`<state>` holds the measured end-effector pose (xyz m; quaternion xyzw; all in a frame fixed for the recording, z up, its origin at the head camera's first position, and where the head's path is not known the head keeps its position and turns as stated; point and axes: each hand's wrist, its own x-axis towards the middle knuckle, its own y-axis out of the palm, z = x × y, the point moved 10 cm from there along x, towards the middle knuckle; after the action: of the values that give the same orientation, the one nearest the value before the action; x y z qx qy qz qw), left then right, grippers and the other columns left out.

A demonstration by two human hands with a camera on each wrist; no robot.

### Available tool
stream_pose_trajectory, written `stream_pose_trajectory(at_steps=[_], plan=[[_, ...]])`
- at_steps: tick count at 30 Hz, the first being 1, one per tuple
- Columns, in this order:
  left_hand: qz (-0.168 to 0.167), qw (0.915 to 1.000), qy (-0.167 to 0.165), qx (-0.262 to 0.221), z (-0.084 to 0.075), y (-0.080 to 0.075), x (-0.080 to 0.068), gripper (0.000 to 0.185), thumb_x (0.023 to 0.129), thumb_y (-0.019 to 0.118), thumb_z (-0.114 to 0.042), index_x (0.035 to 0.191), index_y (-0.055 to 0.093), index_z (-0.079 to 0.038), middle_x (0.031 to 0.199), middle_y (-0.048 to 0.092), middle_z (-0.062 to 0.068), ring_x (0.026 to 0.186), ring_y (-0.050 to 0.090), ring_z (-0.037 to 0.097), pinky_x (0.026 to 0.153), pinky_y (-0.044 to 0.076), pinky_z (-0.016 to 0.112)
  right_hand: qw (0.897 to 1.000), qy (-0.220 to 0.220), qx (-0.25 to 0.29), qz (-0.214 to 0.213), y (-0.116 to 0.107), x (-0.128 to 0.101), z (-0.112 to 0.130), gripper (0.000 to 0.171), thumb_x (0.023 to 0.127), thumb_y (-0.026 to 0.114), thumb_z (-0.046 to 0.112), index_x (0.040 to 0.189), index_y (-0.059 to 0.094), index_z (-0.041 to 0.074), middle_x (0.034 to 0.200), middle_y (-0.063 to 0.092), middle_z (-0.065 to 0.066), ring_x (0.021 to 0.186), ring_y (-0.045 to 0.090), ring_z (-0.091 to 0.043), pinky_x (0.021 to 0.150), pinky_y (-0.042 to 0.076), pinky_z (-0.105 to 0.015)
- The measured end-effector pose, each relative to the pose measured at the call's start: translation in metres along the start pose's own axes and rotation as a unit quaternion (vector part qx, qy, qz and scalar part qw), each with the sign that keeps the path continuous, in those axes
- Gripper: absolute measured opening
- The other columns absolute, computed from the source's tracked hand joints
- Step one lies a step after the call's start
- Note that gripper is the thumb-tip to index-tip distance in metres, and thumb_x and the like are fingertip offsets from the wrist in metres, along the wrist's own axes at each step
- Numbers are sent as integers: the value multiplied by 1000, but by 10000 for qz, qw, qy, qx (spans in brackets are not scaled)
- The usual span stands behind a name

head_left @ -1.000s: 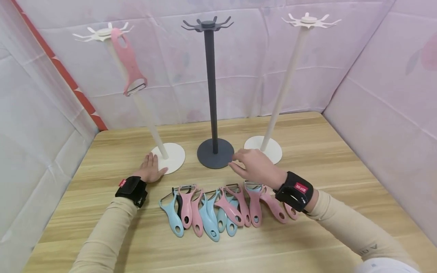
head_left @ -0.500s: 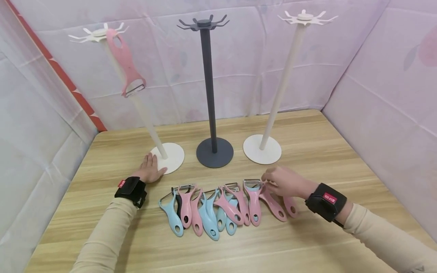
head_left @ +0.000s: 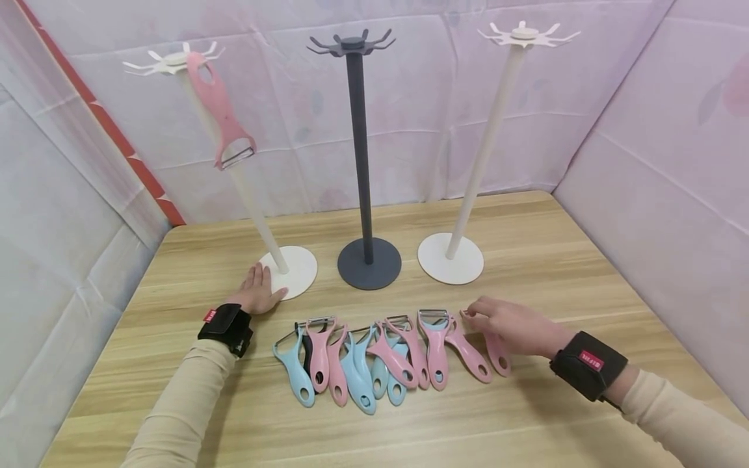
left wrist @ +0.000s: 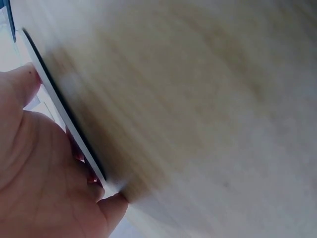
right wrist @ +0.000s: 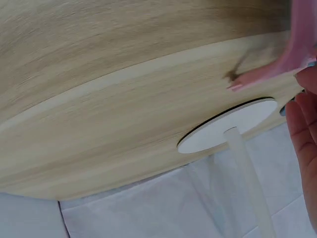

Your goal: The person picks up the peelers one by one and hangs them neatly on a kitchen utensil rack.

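My left hand lies flat with straight fingers on the round white base of the left stand. In the left wrist view, thumb and fingers show at the base's edge. My right hand is over the rightmost pink peeler, fingertips right at its blade end, fingers bent; I cannot tell whether they pinch it. The hand hides much of that peeler. In the right wrist view, the pink peeler is beside the thumb. Another pink peeler hangs from a hook of the left stand.
A row of pink, light blue and black peelers lies overlapping at the table's front middle. A dark grey stand and a second white stand rise behind it, with hooked tops. Fabric walls enclose the wooden table.
My right hand has moved from in front of the dark and right stands, down and right, to the rightmost pink peeler. The left hand has stayed on the white base.
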<state>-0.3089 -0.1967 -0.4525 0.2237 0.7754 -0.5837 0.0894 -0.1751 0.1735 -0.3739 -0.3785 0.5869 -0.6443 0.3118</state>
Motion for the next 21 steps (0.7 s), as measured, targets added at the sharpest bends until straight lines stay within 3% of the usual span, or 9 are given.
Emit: stream_pose_trajectory(at_steps=[4,12,21], plan=[[18,10000,-1,11,6,5,4,78,97,31,-40,136,-5,18,141,-16,35,131,-13,45,107,1,52,9990,-149,-397,156,10,-5,1,46,58,74,-9,101,68,4,103,59,-13,95,56,-25,77,50,-36],[-61,10000,5,-18,-1,-1,0,77,97,33,-38,136,-1,19,141,-12,37,131,-10,47,107,3,52,9965,-427,-698,182,17,-11,5,54,51,79,-3,104,67,1,111,57,-16,99,54,-26,80,50,-35],[-117,9999,97,-72,13,6,13,86,94,31,-49,136,-4,17,142,-16,35,131,-14,45,107,1,52,9950,-569,-826,-26,10,-12,10,47,58,75,-5,103,68,3,114,56,-16,99,56,-26,74,52,-33]])
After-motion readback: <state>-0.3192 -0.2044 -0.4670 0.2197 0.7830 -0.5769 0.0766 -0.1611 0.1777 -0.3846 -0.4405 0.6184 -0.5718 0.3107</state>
